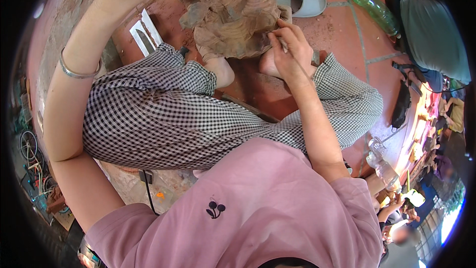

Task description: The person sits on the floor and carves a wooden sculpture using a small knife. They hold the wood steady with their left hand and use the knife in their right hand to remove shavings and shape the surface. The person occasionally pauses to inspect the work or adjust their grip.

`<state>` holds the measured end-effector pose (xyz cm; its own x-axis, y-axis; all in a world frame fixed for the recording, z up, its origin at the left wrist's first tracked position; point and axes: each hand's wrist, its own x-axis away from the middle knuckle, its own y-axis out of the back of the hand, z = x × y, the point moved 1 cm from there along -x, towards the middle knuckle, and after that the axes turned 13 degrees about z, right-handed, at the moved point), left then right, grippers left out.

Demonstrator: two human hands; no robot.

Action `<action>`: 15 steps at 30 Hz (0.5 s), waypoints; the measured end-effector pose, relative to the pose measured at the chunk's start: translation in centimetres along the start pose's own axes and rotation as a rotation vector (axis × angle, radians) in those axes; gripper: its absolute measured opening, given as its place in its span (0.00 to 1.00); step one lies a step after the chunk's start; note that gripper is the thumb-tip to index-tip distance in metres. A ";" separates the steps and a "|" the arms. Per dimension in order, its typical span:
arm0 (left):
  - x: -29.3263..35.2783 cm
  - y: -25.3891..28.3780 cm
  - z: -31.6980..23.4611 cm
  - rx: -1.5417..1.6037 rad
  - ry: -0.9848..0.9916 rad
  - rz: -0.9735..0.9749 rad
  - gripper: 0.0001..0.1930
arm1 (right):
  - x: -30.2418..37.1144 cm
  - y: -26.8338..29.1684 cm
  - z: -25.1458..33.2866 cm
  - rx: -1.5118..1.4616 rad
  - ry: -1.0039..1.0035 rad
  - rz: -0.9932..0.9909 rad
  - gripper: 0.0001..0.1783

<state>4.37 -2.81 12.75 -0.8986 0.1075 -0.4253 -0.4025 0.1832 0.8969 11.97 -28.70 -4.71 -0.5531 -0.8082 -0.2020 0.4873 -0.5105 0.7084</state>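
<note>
In front of my crossed legs stands a brown, lumpy carved piece (233, 12), wood-like in its streaks, with folded and petal-like shapes. Its top runs out of the picture. My right hand (292, 52) is at its lower right edge, with the fingers closed around a thin stick-like tool (284, 45). The tool's exact kind is hard to make out. My left forearm, with a silver bangle (79, 73) on it, reaches up past the piece's left side. The left hand itself lies beyond the top edge.
A grey slipper (307, 2) and a green plastic bottle (374, 7) lie on the red tiles to the right. Left of the piece is a white sheet with a dark blade shape (145, 40). Another person (434, 35) sits at far right; a clear bottle (383, 166) is nearer me.
</note>
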 end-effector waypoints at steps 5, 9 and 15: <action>0.0 0.1 -0.2 0.054 -0.010 -0.009 0.09 | -1.0 0.8 -2.3 -0.238 -0.074 0.102 0.03; 0.1 0.0 -0.1 0.008 0.001 -0.010 0.09 | -0.6 0.9 -1.7 -0.197 -0.057 0.089 0.04; 0.0 -0.1 0.1 0.097 -0.011 -0.024 0.10 | -1.9 1.8 -3.5 -0.364 -0.094 0.193 0.06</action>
<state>4.42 -2.77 12.66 -0.8867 0.1126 -0.4483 -0.4048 0.2793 0.8707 16.25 -29.11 -5.47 -0.4795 -0.8775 -0.0143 0.7854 -0.4363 0.4389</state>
